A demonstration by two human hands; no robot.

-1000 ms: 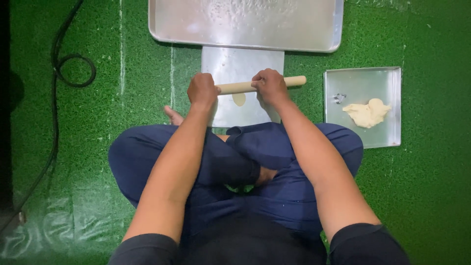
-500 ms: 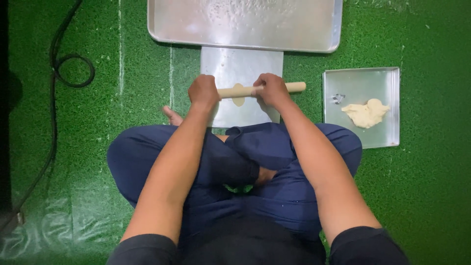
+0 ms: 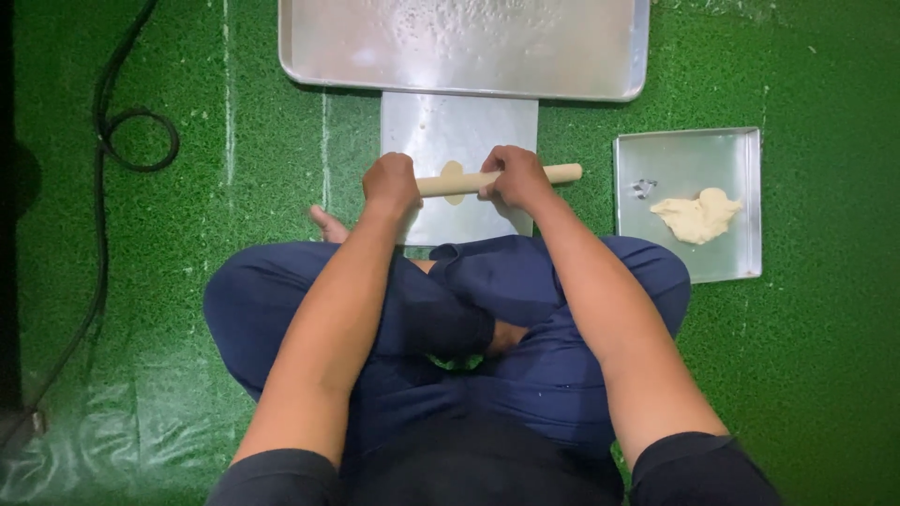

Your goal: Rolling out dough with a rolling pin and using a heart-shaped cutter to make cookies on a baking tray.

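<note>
Forward went the rolling pin (image 3: 450, 182), gripped by left hand (image 3: 390, 184) and right hand (image 3: 514, 176), over dough (image 3: 453, 172).

A pale wooden rolling pin (image 3: 459, 181) lies crosswise between both hands, pressing a small flattened dough piece (image 3: 453, 172) beneath.

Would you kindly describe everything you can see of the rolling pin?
The rolling pin is a slim, pale, wood-like rod, lying nearly level across the metal sheet. The left hand presses on one end and the right hand on its right part, leaving the right tip bare. It rests on a small flat piece of dough.
</note>
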